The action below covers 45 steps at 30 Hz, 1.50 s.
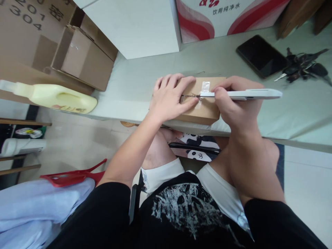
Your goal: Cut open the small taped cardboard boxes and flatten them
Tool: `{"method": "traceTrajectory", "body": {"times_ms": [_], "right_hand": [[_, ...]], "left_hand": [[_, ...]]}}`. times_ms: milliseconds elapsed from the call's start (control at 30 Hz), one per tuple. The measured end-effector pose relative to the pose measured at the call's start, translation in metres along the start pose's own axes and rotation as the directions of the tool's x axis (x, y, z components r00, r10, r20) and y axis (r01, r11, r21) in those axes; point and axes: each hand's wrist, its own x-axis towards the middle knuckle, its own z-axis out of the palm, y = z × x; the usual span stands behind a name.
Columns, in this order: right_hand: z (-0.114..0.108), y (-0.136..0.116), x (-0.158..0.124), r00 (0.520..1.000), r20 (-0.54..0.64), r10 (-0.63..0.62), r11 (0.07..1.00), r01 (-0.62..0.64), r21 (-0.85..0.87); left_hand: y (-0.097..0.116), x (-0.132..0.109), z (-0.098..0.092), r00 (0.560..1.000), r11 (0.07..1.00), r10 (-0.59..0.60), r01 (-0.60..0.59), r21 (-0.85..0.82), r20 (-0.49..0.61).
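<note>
A small brown cardboard box lies near the front edge of the cloth-covered table, with clear tape across its top seam. My left hand rests on the box's left part, thumb and fingers spread along both sides of the seam. In my right hand is a white utility knife, gripped like a pen between thumb and fingers. The knife's front end meets the seam at the tape; its blade tip is too small to make out. Along the seam, left of the knife, the cardboard looks ragged.
Behind the box stand a white cabinet-like block and a red-and-white carton. A black phone and keys lie at right. Left are an open cardboard box, a yellow bottle on its side, and a red chair.
</note>
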Motion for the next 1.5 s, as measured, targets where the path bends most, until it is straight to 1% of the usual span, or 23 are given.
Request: {"method": "traceTrajectory", "body": {"times_ms": [400, 533, 633, 900, 1033, 1200, 1333, 1500], "right_hand": [[-0.001, -0.005, 0.003, 1.000, -0.011, -0.019, 0.999, 0.019, -0.044], [-0.001, -0.006, 0.004, 1.000, -0.016, 0.000, 0.999, -0.001, -0.053], [-0.003, -0.005, 0.006, 1.000, 0.006, 0.010, 0.999, -0.010, -0.038], [-0.004, -0.002, 0.007, 0.999, 0.003, -0.039, 0.999, 0.040, -0.035], [-0.006, -0.003, 0.009, 1.000, 0.009, -0.020, 0.999, 0.021, -0.028], [-0.009, -0.004, 0.010, 0.999, -0.039, 0.038, 0.999, -0.039, -0.027], [-0.012, -0.003, 0.011, 0.998, -0.042, 0.042, 0.999, -0.042, -0.007], [-0.017, 0.000, 0.012, 0.995, -0.078, 0.062, 0.997, -0.065, -0.045]], "left_hand": [[0.000, 0.000, 0.000, 1.000, 1.000, 0.002, -0.002, 0.011, -0.001], [-0.001, 0.001, 0.001, 1.000, 1.000, -0.003, 0.003, -0.012, -0.009], [-0.001, 0.001, 0.001, 1.000, 1.000, -0.003, 0.003, -0.019, -0.015], [-0.001, 0.000, 0.001, 1.000, 1.000, 0.002, -0.002, -0.017, -0.012], [-0.001, 0.000, 0.001, 1.000, 1.000, 0.000, -0.001, -0.019, -0.017], [-0.001, 0.001, 0.001, 1.000, 1.000, -0.001, 0.000, -0.023, -0.019], [-0.001, 0.001, 0.001, 1.000, 1.000, -0.001, 0.001, -0.023, -0.018], [-0.001, 0.001, 0.000, 1.000, 1.000, 0.002, -0.002, -0.016, -0.015]]}}
